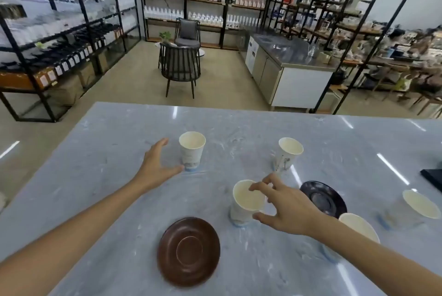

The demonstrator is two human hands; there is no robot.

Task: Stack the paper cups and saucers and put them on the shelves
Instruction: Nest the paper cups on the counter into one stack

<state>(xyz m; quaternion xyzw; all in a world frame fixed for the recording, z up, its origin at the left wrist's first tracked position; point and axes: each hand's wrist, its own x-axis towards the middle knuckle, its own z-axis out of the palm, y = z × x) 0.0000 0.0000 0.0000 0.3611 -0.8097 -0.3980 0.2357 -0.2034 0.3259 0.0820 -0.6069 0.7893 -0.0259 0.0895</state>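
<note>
Several white paper cups stand upright on the grey marble table (119, 188). My left hand (156, 166) is open just left of the far-left cup (191, 151), thumb near its base. My right hand (284, 207) is open around the near middle cup (246, 202), fingers over its rim, not closed on it. Another cup (288, 153) stands farther back. Two more cups (416, 207) (358, 226) stand at the right; my right forearm hides part of the nearer one. A brown saucer (189, 251) lies near the front. A dark saucer (323, 197) lies behind my right hand.
A black flat object (434, 176) lies at the table's right edge. Beyond the table are two dark chairs (180, 66), a steel counter (287, 64), and tall black shelves (59, 21) of bottles at the left, back and right.
</note>
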